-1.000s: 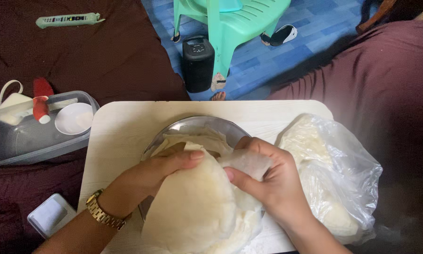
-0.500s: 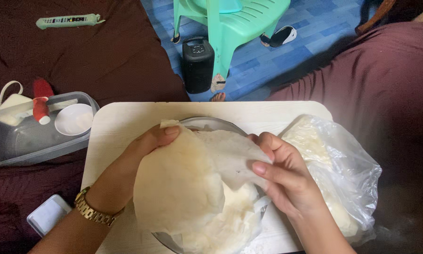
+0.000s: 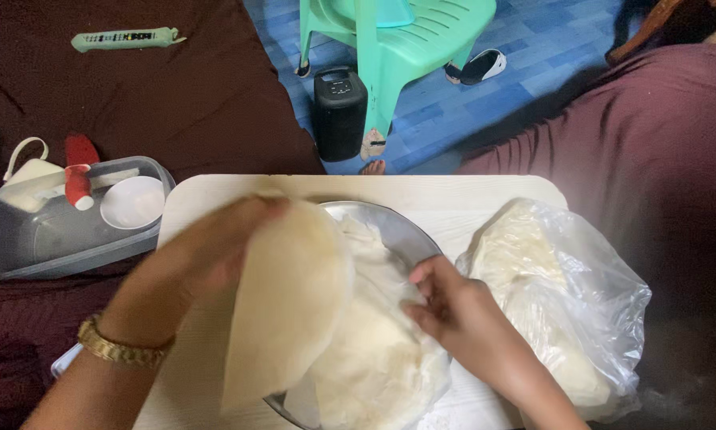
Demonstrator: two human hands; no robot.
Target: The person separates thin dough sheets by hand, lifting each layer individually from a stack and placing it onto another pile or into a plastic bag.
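Pinched in your left hand (image 3: 214, 255), one thin wrapper (image 3: 290, 299) hangs lifted clear, so it parts from the stack (image 3: 382, 358) just beside it in the metal bowl (image 3: 405, 231). Your right hand (image 3: 453, 310) presses flat, fingers spread, pinning that stack.

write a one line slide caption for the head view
Left hand lifts a thin round wrapper off the stack in a metal bowl; right hand rests on the stack.

place: someone's home, floor-level setup
floor: blue tile-pattern flooring (image 3: 525, 72)
furniture: green plastic chair (image 3: 397, 40), low white table (image 3: 206, 215)
lying around: slipper (image 3: 476, 65), maroon bedding (image 3: 135, 103)
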